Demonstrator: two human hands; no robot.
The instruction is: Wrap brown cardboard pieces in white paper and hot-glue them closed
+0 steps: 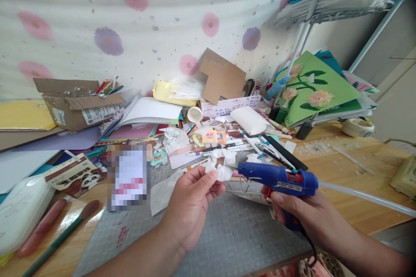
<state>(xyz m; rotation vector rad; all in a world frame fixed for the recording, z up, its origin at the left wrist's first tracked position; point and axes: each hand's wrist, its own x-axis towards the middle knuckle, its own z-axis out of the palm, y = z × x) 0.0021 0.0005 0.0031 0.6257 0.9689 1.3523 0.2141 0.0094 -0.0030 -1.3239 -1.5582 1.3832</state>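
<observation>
Between the thumb and fingers of my left hand (195,194) is a small crumpled white tissue piece (223,172) with a brown patch in its middle. My right hand (300,210) is wrapped round the handle of a blue hot glue gun (277,177), fingers by its red trigger. The gun's nozzle points left and meets the tissue's right side; whether it touches, I cannot tell. A clear glue stick (367,199) sticks out of the gun's back. Below both hands lies a grey cutting mat (227,233).
Pens, paper scraps and a white roll (248,120) clutter the middle. A cardboard box (78,104) stands at the back left. A long brush (61,233) lies front left. Green floral artwork (312,86) leans at right, near a tape roll (357,127). The gun's cord hangs over the front edge.
</observation>
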